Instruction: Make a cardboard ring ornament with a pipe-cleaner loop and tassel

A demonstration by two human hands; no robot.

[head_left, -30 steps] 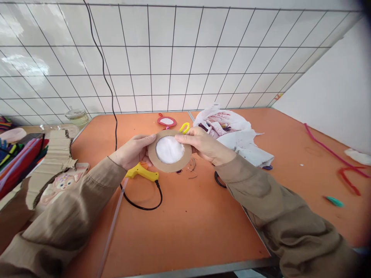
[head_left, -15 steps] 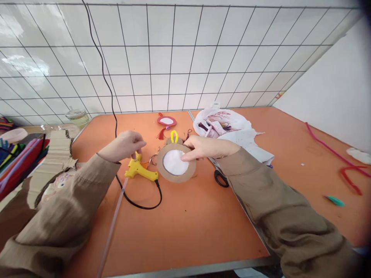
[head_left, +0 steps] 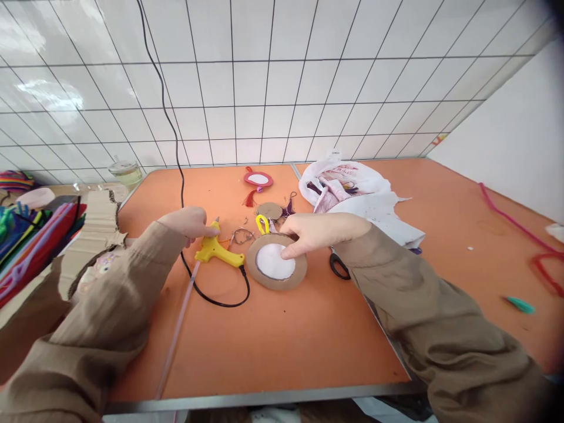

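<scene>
A round cardboard ring [head_left: 257,258] with a white centre and a yellow loop [head_left: 263,224] at its top is pinched by my right hand [head_left: 311,232], thumb on the white face. My left hand [head_left: 187,224] is closed at the front end of a yellow glue gun [head_left: 220,252]; its fingertips touch the gun near the nozzle, and whatever else they hold is too small to make out. A clear glue stick [head_left: 178,329] runs from the back of the gun towards the table's front edge.
Behind lie a red ornament [head_left: 258,180] with a tassel, a cardboard disc [head_left: 269,211] and a white plastic bag [head_left: 352,182]. Black-handled scissors [head_left: 339,267] are beside my right sleeve. At left are torn cardboard [head_left: 90,235] and coloured pipe cleaners [head_left: 42,247]. A black cord [head_left: 170,117] hangs down.
The cardboard ring has moved slightly down and tilted, showing the disc behind it. My left hand has come down onto the glue gun's front. The camera view has shifted a little.
</scene>
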